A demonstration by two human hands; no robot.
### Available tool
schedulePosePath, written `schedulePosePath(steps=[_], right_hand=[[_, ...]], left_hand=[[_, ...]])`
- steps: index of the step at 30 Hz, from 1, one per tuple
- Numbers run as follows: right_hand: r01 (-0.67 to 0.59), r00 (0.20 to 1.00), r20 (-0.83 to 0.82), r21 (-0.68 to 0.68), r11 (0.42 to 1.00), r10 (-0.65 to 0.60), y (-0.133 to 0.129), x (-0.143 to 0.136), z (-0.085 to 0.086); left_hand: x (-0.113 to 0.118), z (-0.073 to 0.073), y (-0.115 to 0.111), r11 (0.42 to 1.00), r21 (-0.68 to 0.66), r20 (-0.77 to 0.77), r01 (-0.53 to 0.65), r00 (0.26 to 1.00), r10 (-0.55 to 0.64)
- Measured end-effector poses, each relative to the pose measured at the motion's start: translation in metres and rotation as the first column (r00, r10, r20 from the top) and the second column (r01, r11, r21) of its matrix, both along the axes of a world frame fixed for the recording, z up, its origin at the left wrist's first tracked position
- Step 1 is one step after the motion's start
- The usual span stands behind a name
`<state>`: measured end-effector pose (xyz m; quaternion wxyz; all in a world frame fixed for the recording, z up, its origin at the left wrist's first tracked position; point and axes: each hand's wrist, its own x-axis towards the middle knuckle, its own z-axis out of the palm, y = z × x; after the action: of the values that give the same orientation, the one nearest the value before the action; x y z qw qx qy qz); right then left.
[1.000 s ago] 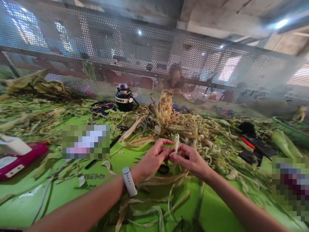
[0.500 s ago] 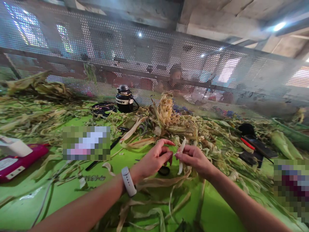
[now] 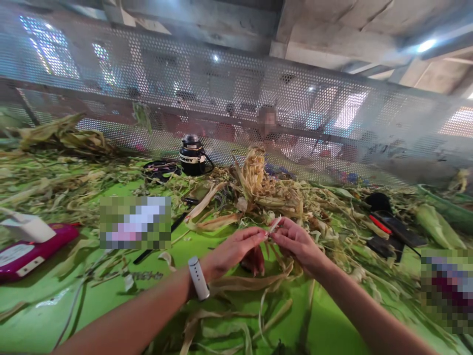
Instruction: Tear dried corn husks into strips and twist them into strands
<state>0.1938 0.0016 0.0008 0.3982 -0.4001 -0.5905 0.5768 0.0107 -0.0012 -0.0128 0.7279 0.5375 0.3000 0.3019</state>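
A small pale strip of corn husk [image 3: 274,225] is pinched between the fingertips of both hands over the green table [image 3: 162,301]. My left hand [image 3: 244,246], with a white band on the wrist, has thumb and forefinger closed at the strip's left side. From the right, my right hand [image 3: 297,242] grips the same strip between thumb and fingers. Below them lie long dry husk strips [image 3: 246,283]. Just beyond my hands rises a bundle of dry husk [image 3: 253,170] among loose shreds.
A black jar [image 3: 192,157] stands before a perforated metal screen [image 3: 221,84]. On the left, a white charger [image 3: 28,228] sits on a magenta power strip [image 3: 44,249] with a cable. A dark phone [image 3: 404,228] and a green husk [image 3: 439,227] lie right. A person shows behind the screen.
My left hand has moved right to meet the strip and closed its fingertips there. The strip, upright before, now slants and is mostly covered by fingers.
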Motion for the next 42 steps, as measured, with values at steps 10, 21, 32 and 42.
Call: schedulePosePath(steps=[10,21,32,42], right_hand=[[0.092,0.996,-0.004,0.001,0.996,-0.092,-0.001,-0.009,-0.009],[0.124,0.992,-0.029,-0.04,0.992,-0.125,0.005,0.0,-0.006],[0.026,0.954,0.256,0.443,0.896,-0.154,0.003,0.0,-0.01],[0.032,0.974,0.181,0.49,0.871,-0.138,-0.001,-0.009,-0.007]], left_hand=[[0.002,-0.001,0.002,0.994,0.03,0.001,-0.101,0.995,0.101],[-0.003,0.0,0.008,0.999,0.05,-0.111,0.01,0.994,-0.004],[-0.001,0.002,0.003,0.992,0.123,-0.088,0.014,0.996,-0.003],[0.001,-0.002,-0.001,0.991,0.125,-0.146,0.042,0.989,-0.024]])
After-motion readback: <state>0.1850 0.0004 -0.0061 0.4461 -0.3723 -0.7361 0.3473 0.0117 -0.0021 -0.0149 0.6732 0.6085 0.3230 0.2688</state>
